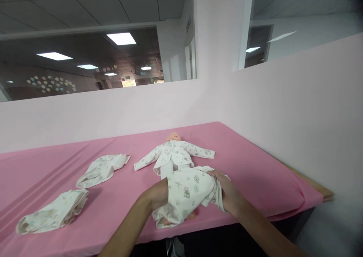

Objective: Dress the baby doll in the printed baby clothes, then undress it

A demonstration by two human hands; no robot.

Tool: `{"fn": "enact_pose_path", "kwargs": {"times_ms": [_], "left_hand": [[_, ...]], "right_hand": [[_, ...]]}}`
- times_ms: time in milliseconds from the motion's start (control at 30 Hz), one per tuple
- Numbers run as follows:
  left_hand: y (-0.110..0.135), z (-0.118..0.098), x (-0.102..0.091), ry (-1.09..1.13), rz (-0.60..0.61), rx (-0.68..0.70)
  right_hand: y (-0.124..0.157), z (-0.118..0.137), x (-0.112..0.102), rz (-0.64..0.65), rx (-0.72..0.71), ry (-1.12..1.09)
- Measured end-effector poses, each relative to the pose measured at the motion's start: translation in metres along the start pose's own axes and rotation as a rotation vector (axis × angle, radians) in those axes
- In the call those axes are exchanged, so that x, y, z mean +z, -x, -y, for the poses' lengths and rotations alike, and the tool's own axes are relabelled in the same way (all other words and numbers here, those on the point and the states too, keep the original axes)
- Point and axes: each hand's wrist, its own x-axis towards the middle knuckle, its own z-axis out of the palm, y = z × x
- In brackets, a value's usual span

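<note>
A baby doll (173,137) lies on its back, wearing a white printed jacket (174,151) with the sleeves spread out. Across its lower legs is a second white printed garment (187,191), which looks like baby pants. My left hand (160,194) reaches into one opening of these pants, so its fingers are hidden by the cloth. On the other side, my right hand (227,191) grips the bunched edge of the pants between thumb and fingers. Small parts of the doll's feet show beneath the cloth near the table's front edge.
A pink sheet (238,158) covers the table, which meets white walls at the back and right. To the left lie two more white printed cloth pieces, one folded garment (53,211) near the front and another garment (103,169) behind it. Windows (85,60) are above.
</note>
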Motion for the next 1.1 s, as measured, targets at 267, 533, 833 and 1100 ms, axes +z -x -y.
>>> {"fn": "enact_pose_path", "kwargs": {"times_ms": [267, 533, 833, 1100], "left_hand": [[0.024, -0.015, 0.011, 0.165, -0.008, 0.109], [0.039, -0.019, 0.019, -0.164, -0.009, 0.011], [0.045, -0.017, 0.018, -0.507, -0.165, 0.19], [0.047, -0.012, 0.042, -0.666, -0.269, 0.298]], "right_hand": [[0.012, -0.024, 0.018, 0.181, 0.136, -0.1], [0.015, -0.041, 0.023, 0.148, 0.115, -0.143], [0.027, -0.042, 0.031, 0.167, 0.074, -0.291], [0.033, -0.056, 0.038, 0.134, 0.147, -0.322]]}}
